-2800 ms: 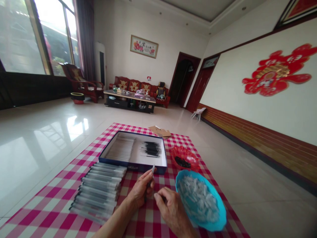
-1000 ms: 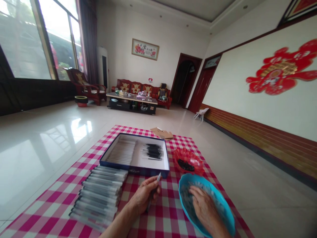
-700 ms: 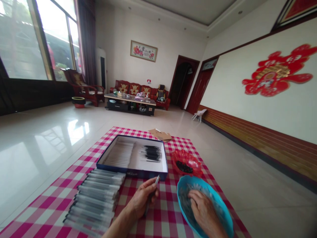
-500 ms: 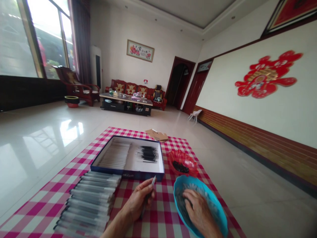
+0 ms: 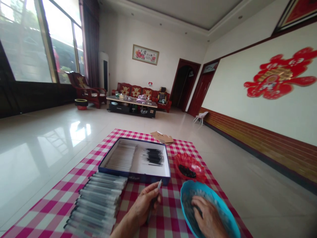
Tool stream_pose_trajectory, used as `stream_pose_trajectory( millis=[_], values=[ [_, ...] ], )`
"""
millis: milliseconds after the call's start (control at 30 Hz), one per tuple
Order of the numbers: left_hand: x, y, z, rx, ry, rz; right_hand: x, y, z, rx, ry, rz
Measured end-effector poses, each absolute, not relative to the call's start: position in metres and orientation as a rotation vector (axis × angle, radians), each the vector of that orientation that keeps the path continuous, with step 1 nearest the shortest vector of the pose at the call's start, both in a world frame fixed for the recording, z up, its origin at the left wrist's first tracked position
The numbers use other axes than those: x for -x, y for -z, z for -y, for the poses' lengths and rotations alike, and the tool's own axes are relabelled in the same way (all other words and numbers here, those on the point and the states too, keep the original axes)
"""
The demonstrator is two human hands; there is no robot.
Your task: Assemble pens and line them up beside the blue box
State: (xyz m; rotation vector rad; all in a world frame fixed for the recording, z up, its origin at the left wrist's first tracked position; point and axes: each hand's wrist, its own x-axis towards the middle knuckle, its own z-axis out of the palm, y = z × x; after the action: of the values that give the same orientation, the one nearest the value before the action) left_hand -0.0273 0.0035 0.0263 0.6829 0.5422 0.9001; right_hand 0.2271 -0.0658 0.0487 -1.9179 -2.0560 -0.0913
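Note:
My left hand (image 5: 148, 202) is closed around a pen (image 5: 159, 185), its pale pointed tip sticking up past the thumb and its dark lower end showing below the fingers. Inside a blue bowl (image 5: 184, 211), my right hand (image 5: 206, 215) has its fingers curled down among small translucent pieces (image 5: 201, 190). Whatever those fingertips grip is hidden. Left of my left hand lies a stack of clear-barrelled pens (image 5: 96, 198) with dark ends. Behind it, a shallow blue-edged box (image 5: 138, 165) contains clear tubes (image 5: 121, 155) on the left and thin black refills (image 5: 155, 157) on the right.
A red scalloped bowl (image 5: 189, 160) with small black pieces (image 5: 187, 171) stands just behind the blue one. Brown cardboard (image 5: 162, 138) lies at the far edge of the checked tablecloth (image 5: 61, 195). Across the room are a coffee table (image 5: 132, 105) and wooden sofa (image 5: 123, 87).
The whole view has shifted, so the table and both hands appear farther right and slightly lower. My left hand keeps the pen, and my right hand stays in the blue bowl.

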Motion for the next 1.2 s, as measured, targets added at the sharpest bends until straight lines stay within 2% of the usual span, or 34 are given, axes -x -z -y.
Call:
stream_pose_trajectory(
  millis=[667, 1200],
  values=[
    [0.026, -0.03, -0.002, -0.663, -0.884, -0.599, -0.216, -0.068, 0.074, 1.882, -0.068, 1.997],
    [0.027, -0.034, 0.0, -0.687, -0.876, -0.613, -0.213, -0.075, 0.078, 1.939, -0.05, 2.055]
  ],
)
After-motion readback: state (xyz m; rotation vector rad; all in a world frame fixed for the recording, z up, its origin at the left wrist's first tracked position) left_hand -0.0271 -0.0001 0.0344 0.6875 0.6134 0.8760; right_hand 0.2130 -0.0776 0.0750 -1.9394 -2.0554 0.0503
